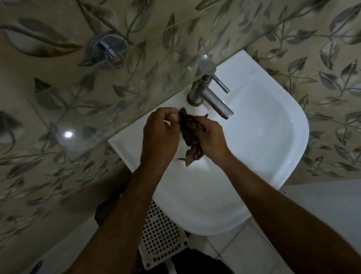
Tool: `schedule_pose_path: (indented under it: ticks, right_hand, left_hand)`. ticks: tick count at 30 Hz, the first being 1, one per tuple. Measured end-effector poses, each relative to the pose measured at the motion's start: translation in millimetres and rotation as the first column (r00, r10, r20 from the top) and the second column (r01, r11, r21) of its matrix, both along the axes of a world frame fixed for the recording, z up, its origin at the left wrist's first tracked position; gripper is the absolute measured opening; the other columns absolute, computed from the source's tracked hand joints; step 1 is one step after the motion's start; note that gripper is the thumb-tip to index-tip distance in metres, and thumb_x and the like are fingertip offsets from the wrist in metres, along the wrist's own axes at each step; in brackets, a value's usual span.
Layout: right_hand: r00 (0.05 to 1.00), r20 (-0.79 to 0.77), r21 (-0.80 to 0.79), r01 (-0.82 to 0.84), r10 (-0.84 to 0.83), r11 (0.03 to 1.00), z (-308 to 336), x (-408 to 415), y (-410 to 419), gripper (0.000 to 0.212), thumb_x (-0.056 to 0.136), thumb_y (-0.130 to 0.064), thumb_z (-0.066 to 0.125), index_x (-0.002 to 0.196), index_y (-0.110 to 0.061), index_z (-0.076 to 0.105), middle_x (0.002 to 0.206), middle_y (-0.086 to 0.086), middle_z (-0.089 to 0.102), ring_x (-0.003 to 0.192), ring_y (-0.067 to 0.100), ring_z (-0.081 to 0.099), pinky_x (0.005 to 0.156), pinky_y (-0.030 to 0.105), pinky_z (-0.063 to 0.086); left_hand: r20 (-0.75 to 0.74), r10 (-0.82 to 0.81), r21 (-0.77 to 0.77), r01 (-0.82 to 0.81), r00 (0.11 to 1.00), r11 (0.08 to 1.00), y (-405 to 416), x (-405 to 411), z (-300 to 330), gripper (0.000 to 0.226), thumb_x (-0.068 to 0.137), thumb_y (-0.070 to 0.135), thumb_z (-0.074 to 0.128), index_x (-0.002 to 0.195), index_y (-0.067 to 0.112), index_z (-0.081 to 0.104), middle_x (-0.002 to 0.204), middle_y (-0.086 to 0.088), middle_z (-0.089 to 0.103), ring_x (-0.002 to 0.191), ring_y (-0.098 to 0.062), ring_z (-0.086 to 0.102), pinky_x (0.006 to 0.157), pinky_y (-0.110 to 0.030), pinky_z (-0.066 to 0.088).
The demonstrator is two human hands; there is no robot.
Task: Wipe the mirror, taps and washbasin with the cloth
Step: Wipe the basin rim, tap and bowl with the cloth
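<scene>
A white perforated plastic basket (159,236) is seen nearest, on the pale tiled floor (236,243) beneath the front rim of the white ceramic washbasin (265,140). Both bare forearms are extended over the basin. The dark patterned crumpled cloth (191,133) is held above the rear left part of the bowl, between the two hands. The grip of the right hand (211,140) is closed around the cloth, with the fingers curled about its bunched middle. The grip of the left hand (160,134) is closed in a pinch on the cloth's upper corner, between thumb and fingertips. Just beyond the cloth, the brushed-metal single-lever tap (212,95) is mounted on the rear ledge, its spout angled over the bowl. Behind it, a second metal wall tap (106,49) is fixed to the beige leaf-patterned wall tiles (336,69).
</scene>
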State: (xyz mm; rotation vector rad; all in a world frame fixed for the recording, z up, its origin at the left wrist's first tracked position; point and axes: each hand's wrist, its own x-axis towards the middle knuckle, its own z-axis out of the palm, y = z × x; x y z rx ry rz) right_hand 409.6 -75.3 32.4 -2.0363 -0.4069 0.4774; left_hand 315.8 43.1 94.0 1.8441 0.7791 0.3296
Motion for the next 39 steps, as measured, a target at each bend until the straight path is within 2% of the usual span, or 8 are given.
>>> schedule_pose_path:
  ticks: [4, 6, 10, 15, 20, 25, 32, 39]
  right_hand:
    - [0.766, -0.522, 0.237, 0.553, -0.375, 0.799, 13.0, -18.7, -19.1, 0.016, 0.099, -0.021, 0.061, 0.101, -0.015, 0.075, 0.104, 0.013, 0.076, 0.102, 0.033, 0.072, 0.094, 0.044, 0.058]
    - [0.715, -0.546, 0.245, 0.634, -0.436, 0.733, 14.6, -10.5, -9.0, 0.022, 0.101, -0.026, 0.058, 0.108, -0.012, 0.073, 0.109, 0.013, 0.075, 0.106, 0.030, 0.070, 0.099, 0.046, 0.055]
    - [0.960, -0.125, 0.174, 0.269, -0.250, 0.947, 31.6, -14.4, 44.5, 0.024, 0.098, -0.016, 0.055, 0.116, -0.008, 0.069, 0.116, 0.011, 0.070, 0.105, 0.025, 0.066, 0.100, 0.040, 0.052]
    - [0.989, 0.144, 0.063, 0.030, -0.039, 0.998, 30.7, -7.6, 72.3, 0.026, 0.105, -0.004, 0.038, 0.112, -0.002, 0.064, 0.119, 0.035, 0.056, 0.078, 0.027, 0.052, 0.066, 0.012, 0.051]
    - [0.872, 0.456, 0.033, -0.216, 0.177, 0.976, -21.0, -51.8, 91.7, 0.037, 0.098, -0.005, 0.056, 0.131, 0.011, 0.056, 0.137, 0.028, 0.055, 0.135, 0.024, 0.046, 0.120, 0.023, 0.026]
    - [0.694, 0.507, -0.173, -0.500, 0.512, 0.849, -51.3, -75.6, 92.9, 0.044, 0.100, -0.021, 0.055, 0.140, -0.003, 0.054, 0.150, 0.014, 0.048, 0.144, 0.027, 0.039, 0.120, 0.038, 0.031]
    - [0.880, 0.466, -0.111, -0.041, 0.088, 0.993, -35.3, -29.4, 93.8, 0.045, 0.105, -0.040, 0.043, 0.146, -0.022, 0.045, 0.155, -0.006, 0.041, 0.142, 0.011, 0.038, 0.112, 0.035, 0.041]
    - [0.765, 0.472, -0.159, -0.415, 0.438, 0.896, -40.3, -93.6, 93.8, 0.049, 0.099, -0.022, 0.060, 0.142, -0.001, 0.051, 0.154, 0.016, 0.043, 0.144, 0.022, 0.035, 0.124, 0.024, 0.018]
  left_hand:
    - [-0.015, 0.003, 0.008, -0.003, 1.000, 1.000, 1.1, -5.2, -12.8, 0.020, 0.100, 0.020, 0.051, 0.113, 0.028, 0.063, 0.115, 0.006, 0.062, 0.090, 0.000, 0.056, 0.068, -0.006, 0.043]
    - [-0.032, 0.011, 0.008, -0.011, 0.999, 1.000, 1.4, -9.5, -19.4, 0.020, 0.100, 0.020, 0.051, 0.113, 0.028, 0.063, 0.115, 0.006, 0.062, 0.089, 0.000, 0.057, 0.067, -0.007, 0.043]
    - [-0.070, 0.061, 0.039, -0.059, 0.996, 0.998, 4.4, -28.3, -28.5, 0.021, 0.100, 0.016, 0.052, 0.114, 0.026, 0.064, 0.116, 0.006, 0.063, 0.092, -0.002, 0.056, 0.070, 0.001, 0.039]
    - [-0.121, 0.192, 0.077, -0.184, 0.974, 0.980, 19.2, -62.2, -38.1, 0.021, 0.098, 0.014, 0.053, 0.108, 0.029, 0.063, 0.109, 0.005, 0.062, 0.084, -0.002, 0.055, 0.065, -0.004, 0.040]
    - [-0.151, 0.269, 0.109, -0.255, 0.951, 0.961, 31.7, -88.5, -41.6, 0.022, 0.098, 0.014, 0.052, 0.113, 0.022, 0.066, 0.108, 0.006, 0.062, 0.080, -0.001, 0.057, 0.065, -0.003, 0.040]
    - [-0.133, 0.313, 0.146, -0.293, 0.940, 0.945, 38.8, -106.7, -47.0, 0.022, 0.097, 0.009, 0.052, 0.112, 0.018, 0.066, 0.116, -0.001, 0.064, 0.100, -0.012, 0.060, 0.085, -0.016, 0.042]
    - [-0.113, 0.341, 0.132, -0.326, 0.933, 0.936, 44.8, -120.9, -46.3, 0.021, 0.097, 0.014, 0.053, 0.111, 0.019, 0.067, 0.113, 0.003, 0.065, 0.098, -0.007, 0.059, 0.087, -0.022, 0.047]
    - [-0.095, 0.286, 0.118, -0.275, 0.953, 0.954, 41.5, -108.8, -47.7, 0.023, 0.098, 0.014, 0.051, 0.114, 0.021, 0.065, 0.118, 0.002, 0.064, 0.103, -0.010, 0.058, 0.088, -0.025, 0.045]
